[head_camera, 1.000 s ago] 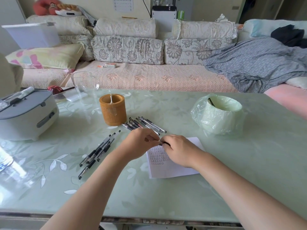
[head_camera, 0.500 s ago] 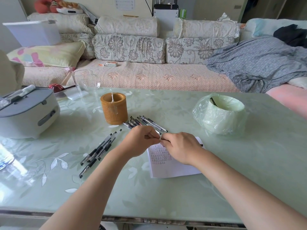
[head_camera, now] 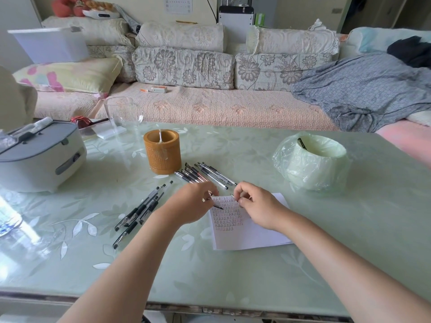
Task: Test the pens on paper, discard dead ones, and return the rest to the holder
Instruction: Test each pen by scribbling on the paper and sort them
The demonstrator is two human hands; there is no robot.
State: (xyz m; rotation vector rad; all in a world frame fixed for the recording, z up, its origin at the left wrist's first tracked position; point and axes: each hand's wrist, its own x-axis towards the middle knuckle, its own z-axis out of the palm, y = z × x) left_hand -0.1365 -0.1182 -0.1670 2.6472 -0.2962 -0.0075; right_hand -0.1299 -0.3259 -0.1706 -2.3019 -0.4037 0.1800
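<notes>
Now the left hand [head_camera: 191, 206] pinches a thin black-tipped pen [head_camera: 218, 207], its tip pointing lower right over the white scribbled paper [head_camera: 245, 236]. The right hand [head_camera: 258, 206], just beside it at centre frame, pinches what seems a small clear cap [head_camera: 232, 196].

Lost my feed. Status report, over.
Left hand pinches the cap, right hand pinches the pen, tip bare. Both over the marked paper. Loose pens beside it, none blocking.

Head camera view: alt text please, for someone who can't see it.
Over scribbled paper, the right hand pinches a pen and the left hand its likely cap. Loose pens lie beside a holder; a lined bin stands right.
</notes>
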